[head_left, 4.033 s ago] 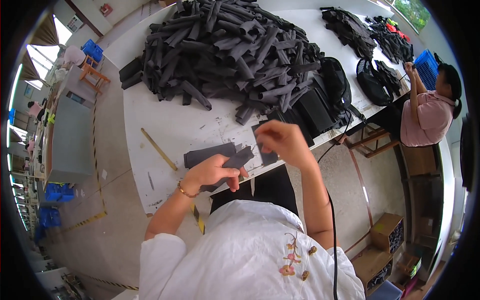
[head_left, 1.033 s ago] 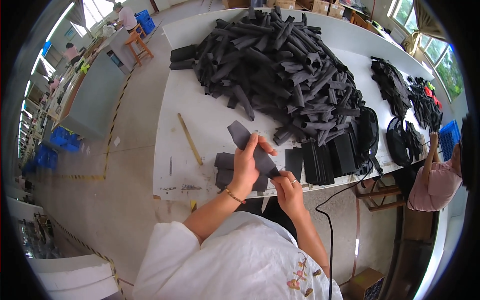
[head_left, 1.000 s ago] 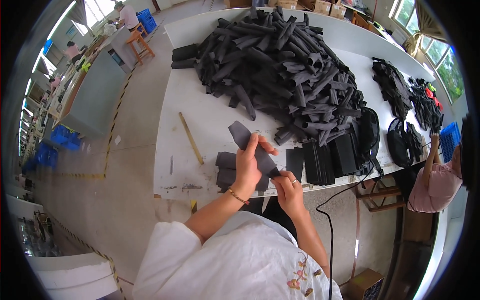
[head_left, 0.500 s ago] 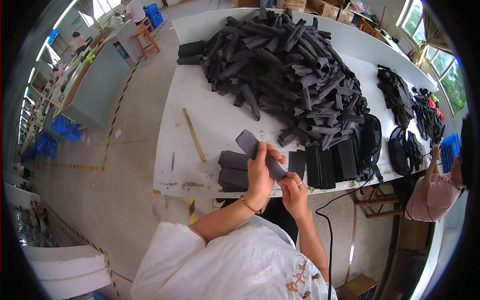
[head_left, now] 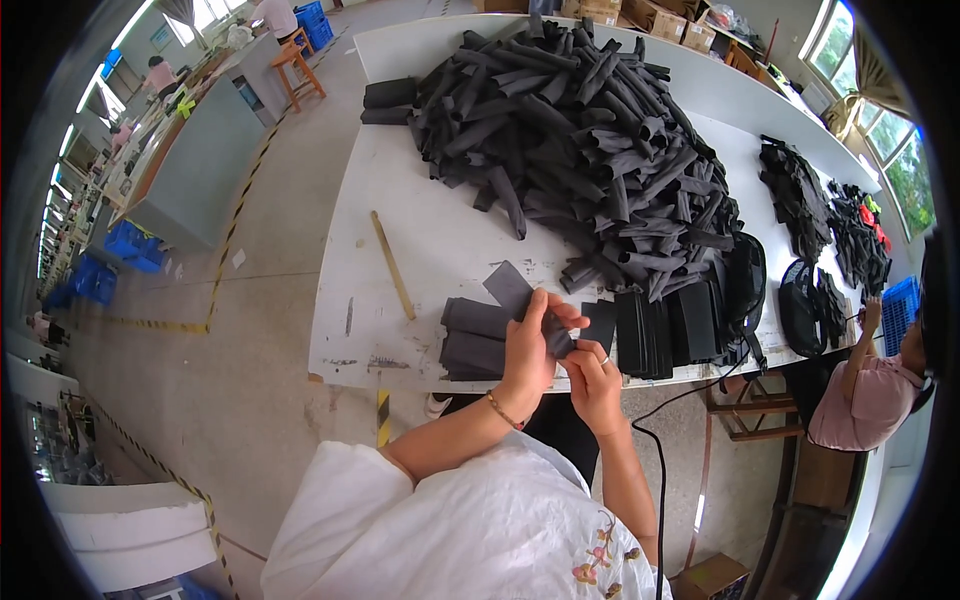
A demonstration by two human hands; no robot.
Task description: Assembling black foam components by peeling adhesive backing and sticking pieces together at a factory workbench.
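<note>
A dark grey fabric strip (head_left: 509, 287) is held between my two hands above the table's front edge. My left hand (head_left: 530, 345) grips it around the middle, thumb on top, and its upper end sticks out past the thumb. At the lower end, the fingertips of my right hand (head_left: 594, 382) pinch the fabric. Flat grey pieces (head_left: 473, 335) lie stacked just left of my left hand. Black flat pieces (head_left: 643, 335) stand in rows to the right of my hands. Beyond them rises a large heap of rolled dark fabric tubes (head_left: 560, 130).
A yellowish wooden stick (head_left: 393, 265) lies on the white table (head_left: 350, 220). Black mesh items (head_left: 742, 290) and a cable (head_left: 657, 450) are on the right. A person in pink (head_left: 865, 400) sits at the far right, near a blue basket (head_left: 900, 312). A wooden stool (head_left: 296, 68) stands far left.
The strip's lower end, straight before, is now bent and bunched between my hands. My right fingers have closed in around it. The whole view has shifted slightly.
</note>
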